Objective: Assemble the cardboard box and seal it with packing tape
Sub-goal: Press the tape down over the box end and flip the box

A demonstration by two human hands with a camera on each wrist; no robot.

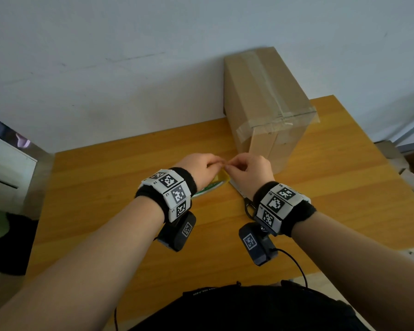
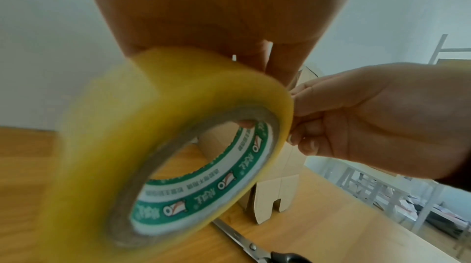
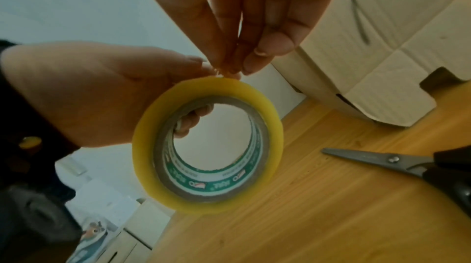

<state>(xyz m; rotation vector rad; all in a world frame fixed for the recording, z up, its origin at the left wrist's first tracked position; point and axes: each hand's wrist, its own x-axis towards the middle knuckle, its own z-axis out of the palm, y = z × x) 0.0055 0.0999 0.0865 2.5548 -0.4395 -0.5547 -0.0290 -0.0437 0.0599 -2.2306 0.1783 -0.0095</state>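
The left hand [image 1: 202, 169] is holding a yellowish, translucent roll of packing tape [image 3: 207, 145] with a brown cardboard core and a green-and-white printed liner, keeping it on edge just above the orange-brown wooden table [image 1: 101, 192]; in the right wrist view its fingers [image 3: 191, 120] are curling through the core while the thumb is lying along the outer rim. The right hand [image 1: 247, 174] is meeting it from the other side, with the fingertips [image 3: 244, 61] gathering together in a pinch right at the top edge of the roll; whether a loose end of tape is lying between them is too small to tell. In the left wrist view the right hand's curled fingers [image 2: 303, 126] are touching the roll's outer rim. The tall brown cardboard box [image 1: 268, 108] is standing upright on the far part of the table against the pale wall [image 1: 129, 56], just beyond the hands, with strips of clear tape running along its top seam and over the near edge; at its bottom, the flaps are showing notched cut-outs where they are meeting the table. A pair of grey-bladed scissors with black handles [image 3: 397, 163] is lying flat on the table near the right wrist, blades closed and pointing towards the roll, apart from it.
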